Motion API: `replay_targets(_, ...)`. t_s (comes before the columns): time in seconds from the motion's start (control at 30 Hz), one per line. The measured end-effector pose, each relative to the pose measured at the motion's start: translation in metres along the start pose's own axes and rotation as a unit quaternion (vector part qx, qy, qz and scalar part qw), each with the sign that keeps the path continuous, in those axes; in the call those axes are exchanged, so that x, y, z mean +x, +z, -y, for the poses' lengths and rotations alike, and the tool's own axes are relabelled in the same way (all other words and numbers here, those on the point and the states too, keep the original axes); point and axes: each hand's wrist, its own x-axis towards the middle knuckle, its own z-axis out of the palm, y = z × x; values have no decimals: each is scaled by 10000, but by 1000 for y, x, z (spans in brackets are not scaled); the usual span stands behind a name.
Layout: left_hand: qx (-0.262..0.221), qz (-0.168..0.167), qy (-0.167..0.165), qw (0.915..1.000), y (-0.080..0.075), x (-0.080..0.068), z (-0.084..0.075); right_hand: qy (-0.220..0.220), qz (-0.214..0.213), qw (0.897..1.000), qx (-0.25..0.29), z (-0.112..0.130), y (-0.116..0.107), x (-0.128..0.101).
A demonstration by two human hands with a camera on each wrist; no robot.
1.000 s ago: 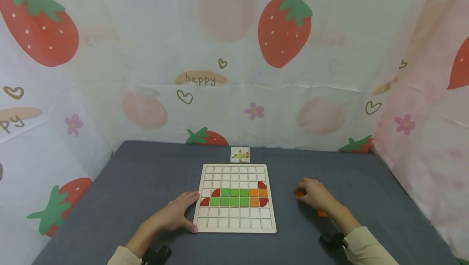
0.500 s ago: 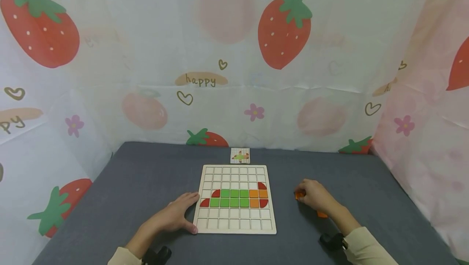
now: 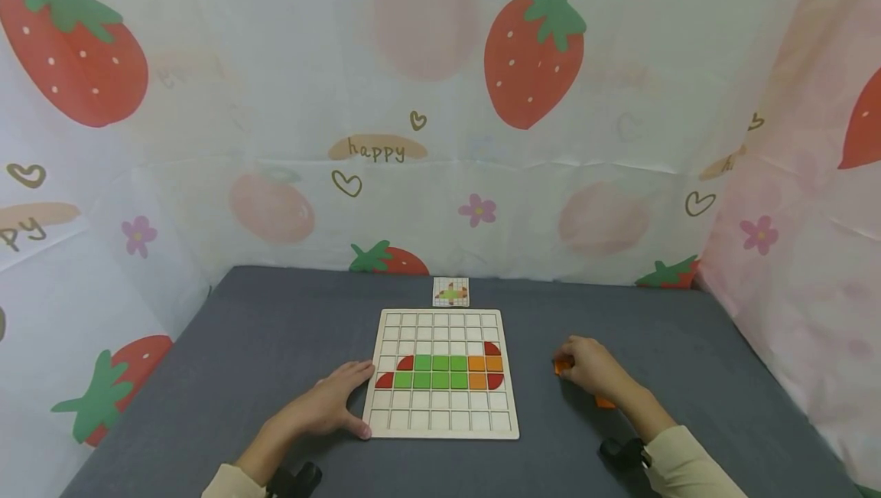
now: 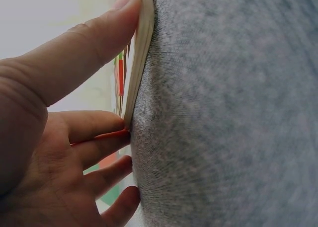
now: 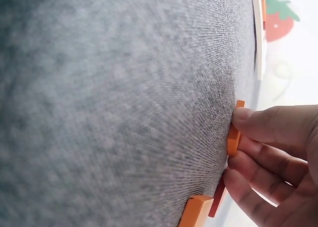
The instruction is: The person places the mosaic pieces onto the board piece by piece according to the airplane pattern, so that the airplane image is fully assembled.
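Observation:
A pale wooden grid board [image 3: 440,421] lies at the middle of the table in the head view. Across its middle rows run green square tiles [image 3: 440,379], a few orange squares [image 3: 477,362] and rounded red pieces [image 3: 385,380]. My left hand [image 3: 326,405] rests at the board's left side, fingers extended along the edge and thumb [image 4: 94,40] at the near corner. To the right of the board, my right hand [image 3: 593,364] pinches an orange tile [image 5: 233,140] between thumb and fingers, low at the tabletop.
A second orange tile [image 5: 195,211] lies under my right wrist, and a red piece [image 5: 217,199] shows beside my fingers. Behind the board is a small patterned card [image 3: 450,292]. The dark grey table [image 3: 296,314] ends at a strawberry-print curtain [image 3: 427,207].

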Motion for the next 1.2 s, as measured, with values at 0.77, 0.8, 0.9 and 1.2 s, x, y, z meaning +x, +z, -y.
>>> replay_targets(0.77, -39, -28, 27, 10000, 0, 0, 0, -31, 88, 9999, 83, 1, -3, 1)
replay_targets(0.8, -38, -26, 17, 10000, 0, 0, 0, -43, 98, 9999, 48, 1, -3, 2)
replay_targets(0.9, -47, -19, -8, 10000, 1, 0, 1, -8, 131, 9999, -8, 1, -2, 3)
replay_targets(1.2, -40, 10, 60, 10000, 1, 0, 2, -139, 34, 9999, -51, 9, -5, 13)
